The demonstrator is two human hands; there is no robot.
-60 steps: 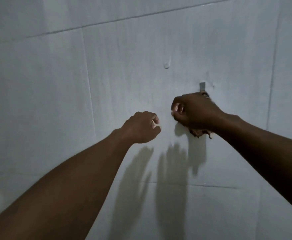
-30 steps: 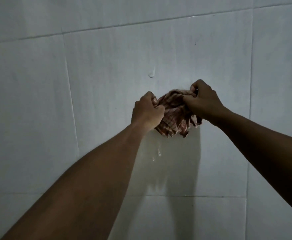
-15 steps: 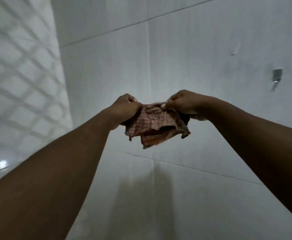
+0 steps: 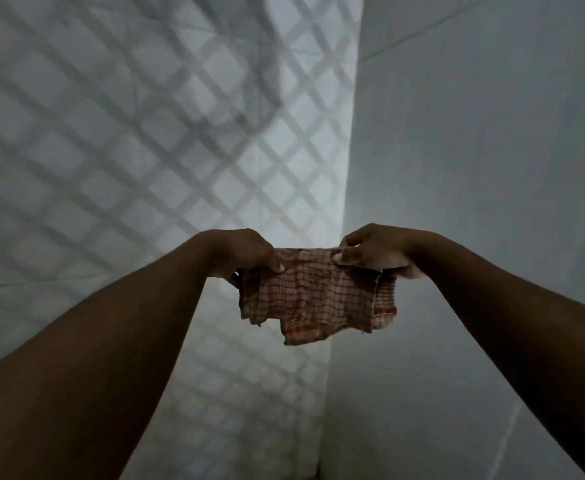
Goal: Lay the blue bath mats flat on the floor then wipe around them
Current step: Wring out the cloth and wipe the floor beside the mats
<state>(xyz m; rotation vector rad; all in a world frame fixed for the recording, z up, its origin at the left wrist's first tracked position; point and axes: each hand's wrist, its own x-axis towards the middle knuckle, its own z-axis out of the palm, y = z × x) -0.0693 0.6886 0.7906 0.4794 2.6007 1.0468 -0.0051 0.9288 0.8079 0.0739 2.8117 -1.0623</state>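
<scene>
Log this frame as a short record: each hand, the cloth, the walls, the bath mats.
left hand: grips the upper left edge of the checked cloth
right hand: pinches the upper right edge
checked cloth: red and white, creased, held up in the air, lower edge hanging loose
left wall: pale, crossed by a lattice shadow
right wall: plain pale tiles
blue bath mats: not in view

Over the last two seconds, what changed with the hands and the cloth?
The right hand took the checked cloth off the wall hook. The left hand joined it, and together they pulled the bunch open, so it now hangs spread between them. The view swung left to the wall corner, and the hook is out of sight. Unchanged: both hands grip its top edge.
</scene>
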